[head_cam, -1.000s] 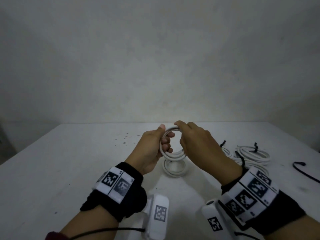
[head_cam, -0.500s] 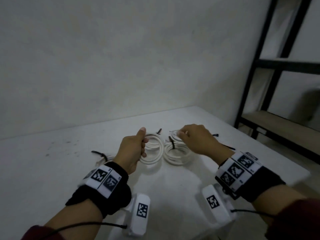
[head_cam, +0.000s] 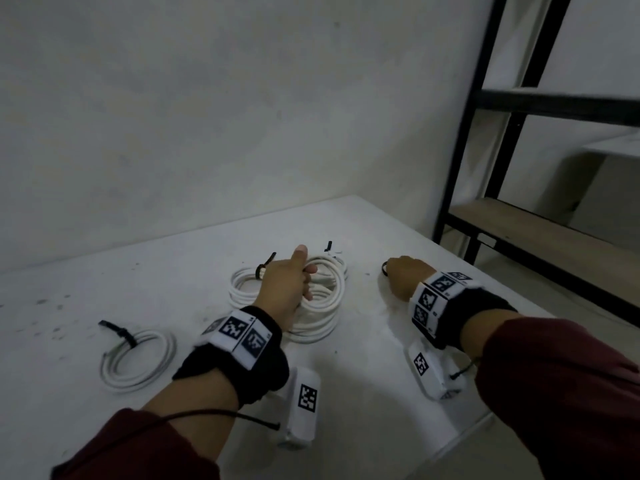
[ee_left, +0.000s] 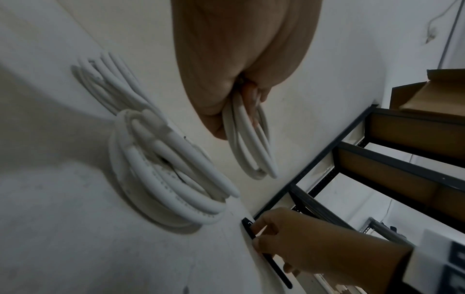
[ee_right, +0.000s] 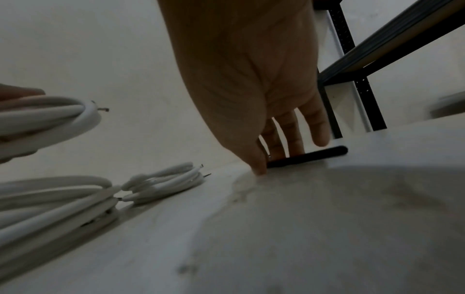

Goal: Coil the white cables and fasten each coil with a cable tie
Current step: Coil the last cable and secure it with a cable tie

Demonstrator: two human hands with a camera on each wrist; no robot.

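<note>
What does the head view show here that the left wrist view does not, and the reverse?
Only the head view shows the tied coil at the table's left. Only the left wrist view shows the right hand pinching the black cable tie, and a cardboard box on the shelf. Both show the left hand gripping a coil.

1. White table (head_cam: 363, 393) w/ grey marks on top, mostly at 9 o'clock.
2. One tied cable ring (head_cam: 138, 358) lies flat at 8 o'clock, black tie (head_cam: 119, 331) on it.
3. Pile of white cable rings (head_cam: 322, 306) lies near the middle, toward 12 o'clock, some w/ black ties sticking up.
4. Loose black cable tie (ee_left: 266, 256) lies flat at 2 o'clock, apart from the pile.
</note>
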